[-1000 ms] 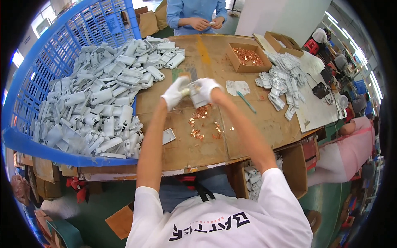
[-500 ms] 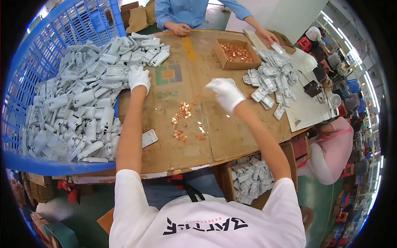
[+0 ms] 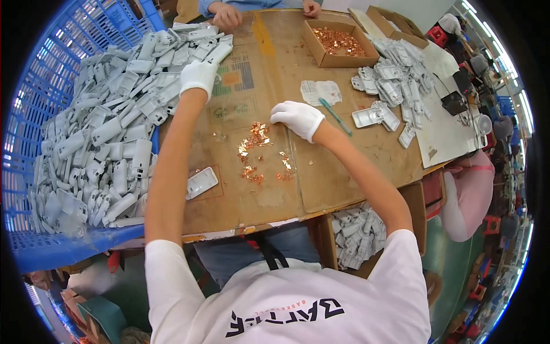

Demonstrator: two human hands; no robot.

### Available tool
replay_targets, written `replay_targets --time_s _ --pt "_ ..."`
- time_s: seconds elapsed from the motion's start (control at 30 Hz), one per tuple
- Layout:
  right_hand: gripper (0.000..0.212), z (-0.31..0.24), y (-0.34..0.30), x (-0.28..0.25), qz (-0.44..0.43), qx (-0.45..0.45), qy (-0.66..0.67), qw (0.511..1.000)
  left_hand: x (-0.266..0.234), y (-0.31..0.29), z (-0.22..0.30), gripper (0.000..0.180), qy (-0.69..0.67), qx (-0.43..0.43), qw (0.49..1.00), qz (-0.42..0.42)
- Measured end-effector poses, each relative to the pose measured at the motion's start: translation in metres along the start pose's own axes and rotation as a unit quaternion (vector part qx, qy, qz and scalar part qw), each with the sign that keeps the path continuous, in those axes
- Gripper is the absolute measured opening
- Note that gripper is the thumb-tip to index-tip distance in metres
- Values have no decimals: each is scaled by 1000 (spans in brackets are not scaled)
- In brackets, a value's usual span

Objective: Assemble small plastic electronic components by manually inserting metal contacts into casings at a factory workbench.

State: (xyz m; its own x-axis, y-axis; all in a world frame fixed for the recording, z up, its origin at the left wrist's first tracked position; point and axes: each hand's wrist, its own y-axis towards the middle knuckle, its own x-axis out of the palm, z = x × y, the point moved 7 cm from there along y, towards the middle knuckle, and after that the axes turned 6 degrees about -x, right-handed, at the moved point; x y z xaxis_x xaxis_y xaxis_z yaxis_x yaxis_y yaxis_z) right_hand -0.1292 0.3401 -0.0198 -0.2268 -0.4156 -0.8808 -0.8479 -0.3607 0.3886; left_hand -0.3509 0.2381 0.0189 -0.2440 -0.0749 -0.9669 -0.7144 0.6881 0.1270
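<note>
My left hand (image 3: 199,79), in a white glove, rests at the right edge of a large heap of pale grey plastic casings (image 3: 106,131). Its fingers are curled, and the back of the hand hides whatever they hold. A long casing (image 3: 219,53) lies just beyond its fingertips. On the cardboard-covered table, my gloved right hand (image 3: 297,118) has bent fingers pressed together, their tips down by the top of scattered small copper pieces (image 3: 259,135). I cannot see what is between them. One open casing (image 3: 202,183) lies alone beside my left forearm.
A blue crate (image 3: 74,243) surrounds the heap. Beyond my right hand are a paper (image 3: 321,92), a green pen (image 3: 336,117), casings (image 3: 395,86) and a carton of copper pieces (image 3: 338,49). A co-worker's hands (image 3: 227,18) rest at the far edge. Below is a casing-filled box (image 3: 358,235).
My right hand has come toward the copper pieces, uncovering the paper and pen. My left hand stays by the heap. The co-worker's arm has drawn back from the right-hand casings. The view has shifted.
</note>
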Motion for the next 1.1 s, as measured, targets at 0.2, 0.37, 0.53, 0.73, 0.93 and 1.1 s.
replay_targets --time_s 0.2,0.37,0.53,0.73,0.93,1.1 --pt "18 7 -6 3 -56 19 -49 997 -4 -64 2 20 -225 -56 966 -113" --pt "16 0 4 -6 -102 169 -22 980 35 -105 -9 51 -372 -89 921 -75" --pt "17 22 -6 -18 -61 230 -36 971 49 -128 6 87 -475 -139 856 -147" --pt "19 -7 6 -12 -36 -55 -27 997 39 -130 -9 79 -531 -185 824 -71" --pt "17 14 -2 2 -107 0 -49 993 25 -148 -1 86 -411 -185 890 -68" --pt "25 32 -9 2 -167 158 -78 970 14 -162 -3 89 -244 -212 934 -154"
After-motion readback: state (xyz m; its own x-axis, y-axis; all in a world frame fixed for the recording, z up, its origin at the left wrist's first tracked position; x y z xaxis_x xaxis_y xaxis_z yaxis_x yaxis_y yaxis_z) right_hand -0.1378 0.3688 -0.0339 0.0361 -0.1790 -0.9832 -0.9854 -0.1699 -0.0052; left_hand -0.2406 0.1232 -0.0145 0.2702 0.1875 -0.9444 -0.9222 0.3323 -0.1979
